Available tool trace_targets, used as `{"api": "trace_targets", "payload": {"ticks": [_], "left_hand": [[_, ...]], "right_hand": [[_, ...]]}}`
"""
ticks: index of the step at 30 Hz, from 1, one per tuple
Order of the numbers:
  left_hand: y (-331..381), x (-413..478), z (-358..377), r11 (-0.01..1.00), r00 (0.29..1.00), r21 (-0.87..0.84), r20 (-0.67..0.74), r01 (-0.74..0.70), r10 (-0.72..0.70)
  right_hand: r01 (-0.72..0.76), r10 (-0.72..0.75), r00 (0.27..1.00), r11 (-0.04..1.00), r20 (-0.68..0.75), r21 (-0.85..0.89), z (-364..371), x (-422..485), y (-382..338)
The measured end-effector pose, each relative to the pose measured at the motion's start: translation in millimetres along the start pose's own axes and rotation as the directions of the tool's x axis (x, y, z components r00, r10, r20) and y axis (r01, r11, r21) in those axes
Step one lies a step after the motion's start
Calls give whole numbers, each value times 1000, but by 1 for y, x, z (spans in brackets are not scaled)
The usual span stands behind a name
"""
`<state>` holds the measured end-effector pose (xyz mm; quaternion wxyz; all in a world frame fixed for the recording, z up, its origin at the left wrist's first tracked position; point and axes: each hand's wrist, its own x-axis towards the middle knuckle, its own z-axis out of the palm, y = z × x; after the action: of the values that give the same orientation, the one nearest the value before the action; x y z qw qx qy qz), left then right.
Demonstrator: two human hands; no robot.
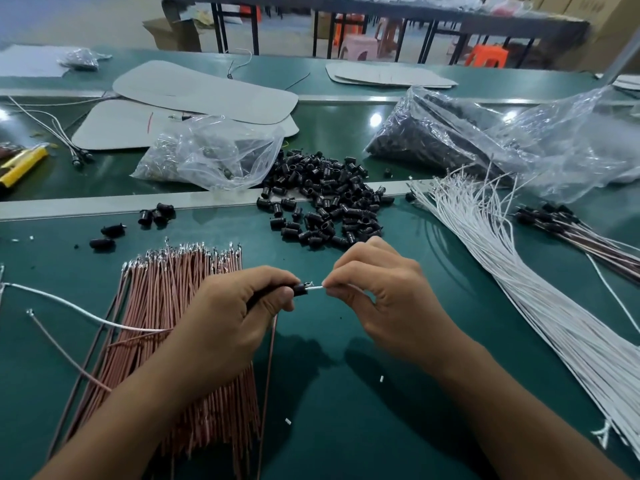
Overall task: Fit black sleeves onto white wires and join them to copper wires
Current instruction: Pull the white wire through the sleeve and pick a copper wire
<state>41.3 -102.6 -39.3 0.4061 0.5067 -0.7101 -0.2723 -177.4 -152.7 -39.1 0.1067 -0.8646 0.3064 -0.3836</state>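
A: Rushing, so big to small. What am I logging?

B: I'm watching remotely. The table is carrying white wires fanning down the right side and copper wires lying bundled under the left forearm. Loose sleeves are piling up just beyond the hands.

A: Hands?

B: The left hand is curling round one sleeve, with thumb and forefinger pinching it and the mouth pointing right. The right hand is pinching a wire just beside that mouth. A short white stretch is showing between the hands, above the table.

A: Handling?

B: I'm judging the wire light and limp, likely buckling if pushed from far back, so I'm advising a pinch close to the tip. The sleeve is looking like small, stiff, smooth plastic, probably slippery. I'm taking it round the body and leaving the mouth free. Something metal is glinting at the mouth, probably thin and easily bent.

A: And the white strand trailing off to the left, is that the same wire?

B: I cannot tell, since the left hand is hiding where it goes.
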Motion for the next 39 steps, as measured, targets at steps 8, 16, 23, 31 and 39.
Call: {"api": "trace_targets", "payload": {"ticks": [8, 16, 23, 31, 39], "left_hand": [[4, 1, 3, 998, 999, -60, 53, -8, 12], [3, 1, 5, 997, 997, 14, 18, -75, 74], [6, 2, 5, 980, 991, 147, 13, -135, 134], [-4, 1, -3, 994, 998, 97, 45, -56, 52], [0, 3, 8, 982, 991, 132, -6, -134, 136]], "right_hand": [[7, -7, 1000, 997, 5, 81, 3, -2, -3], [-359, 334, 932, 814, 138, 456, 10, -4, -5], [-376, 364, 922, 771, 129, 514, 13, -5, -9], [-455, 502, 862, 707, 69, 540, 6, -3, -1], [-430, 442, 889, 716, 119, 550, 15, -6, -6]]}}
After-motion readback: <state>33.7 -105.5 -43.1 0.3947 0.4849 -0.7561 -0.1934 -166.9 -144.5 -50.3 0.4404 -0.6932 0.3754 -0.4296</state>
